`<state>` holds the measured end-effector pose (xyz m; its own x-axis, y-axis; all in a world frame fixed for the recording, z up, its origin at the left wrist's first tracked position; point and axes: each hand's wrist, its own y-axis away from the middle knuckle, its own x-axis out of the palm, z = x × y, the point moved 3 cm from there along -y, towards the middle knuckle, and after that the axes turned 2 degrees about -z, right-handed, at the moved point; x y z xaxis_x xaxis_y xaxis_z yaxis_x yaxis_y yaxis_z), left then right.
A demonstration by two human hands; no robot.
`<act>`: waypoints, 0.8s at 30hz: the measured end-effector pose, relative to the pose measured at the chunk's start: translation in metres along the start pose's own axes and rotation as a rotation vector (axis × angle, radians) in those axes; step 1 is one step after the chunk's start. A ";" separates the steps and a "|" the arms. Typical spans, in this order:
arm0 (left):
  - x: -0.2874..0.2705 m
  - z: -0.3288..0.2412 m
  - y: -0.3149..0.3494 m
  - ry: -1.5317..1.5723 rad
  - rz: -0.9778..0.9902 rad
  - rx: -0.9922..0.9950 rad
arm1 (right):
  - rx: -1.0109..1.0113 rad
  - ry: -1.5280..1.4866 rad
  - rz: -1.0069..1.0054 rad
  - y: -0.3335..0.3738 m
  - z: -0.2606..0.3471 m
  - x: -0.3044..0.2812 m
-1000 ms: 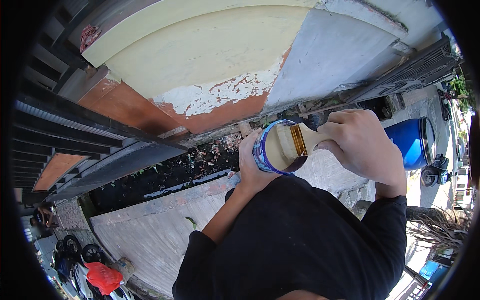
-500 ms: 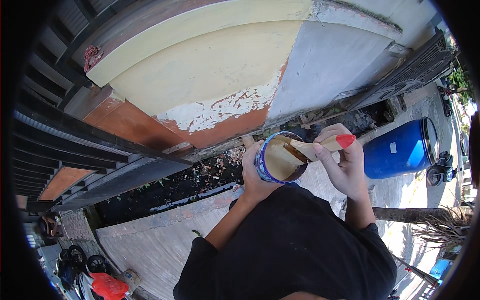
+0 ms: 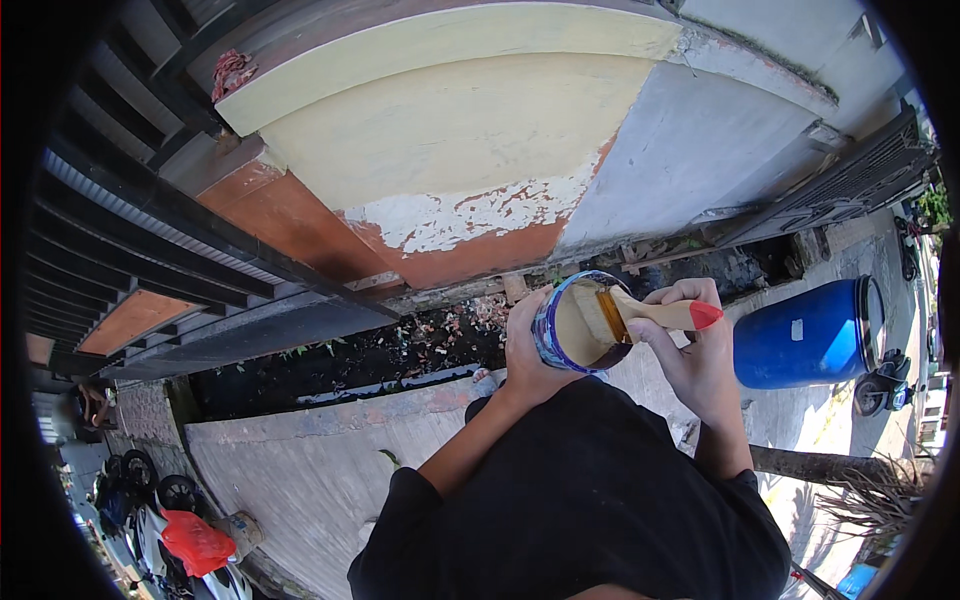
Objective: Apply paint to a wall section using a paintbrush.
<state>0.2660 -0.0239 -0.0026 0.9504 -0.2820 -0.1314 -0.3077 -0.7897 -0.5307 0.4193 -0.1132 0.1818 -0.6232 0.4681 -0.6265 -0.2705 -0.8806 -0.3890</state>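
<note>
A paint can (image 3: 545, 335) with cream paint inside is tilted in front of my chest. My left hand (image 3: 527, 345) is wrapped round its left side. In my right hand (image 3: 697, 352) is a paintbrush (image 3: 650, 310) with a wooden handle and a red tip, gripped near the bristle end. The paint-coated bristles are inside the can's mouth, close to its right rim. Ahead stands a low wall (image 3: 480, 120) with cream paint on top, a white peeling patch below and an orange band at its foot.
A dark drain (image 3: 340, 375) strewn with debris runs along the wall's foot. At right lie a blue barrel (image 3: 800, 333) and a tree trunk (image 3: 800, 463). A black metal gate (image 3: 190, 270) rises at left. Motorcycles and a red bag (image 3: 197, 543) are at lower left, near a person.
The can and brush have shifted slightly right and down in view. The brush has turned to lie flatter, with more of its bristles showing. Both hands keep their hold.
</note>
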 end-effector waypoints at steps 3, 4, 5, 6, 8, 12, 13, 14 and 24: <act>-0.004 -0.002 0.001 -0.001 -0.015 0.011 | 0.109 -0.141 -0.009 -0.001 -0.001 0.002; -0.005 -0.002 0.001 -0.001 -0.020 0.016 | 0.130 -0.167 0.002 -0.001 0.000 0.002; -0.005 0.000 0.004 0.025 -0.009 -0.017 | 0.151 -0.192 0.012 -0.001 0.000 0.002; -0.008 0.001 0.004 0.024 -0.014 -0.009 | 0.173 -0.217 0.022 0.000 0.000 0.003; -0.011 0.002 0.005 -0.032 0.017 0.007 | 0.191 -0.223 -0.021 0.000 0.006 0.005; -0.011 0.005 0.007 0.029 0.039 -0.113 | 0.182 -0.219 -0.077 0.000 0.008 0.007; -0.010 0.007 0.010 0.031 0.044 -0.111 | 0.118 -0.189 -0.085 0.000 0.010 0.008; -0.008 0.012 0.013 0.082 0.001 -0.111 | 0.055 -0.159 -0.092 0.000 0.013 0.009; -0.010 -0.008 -0.007 0.098 -0.004 -0.119 | 0.445 -0.497 -0.185 0.000 -0.004 0.015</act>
<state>0.2581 -0.0196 0.0089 0.9445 -0.3255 -0.0443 -0.3124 -0.8482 -0.4277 0.4128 -0.1055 0.1700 -0.7712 0.6183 -0.1516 -0.6140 -0.7853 -0.0795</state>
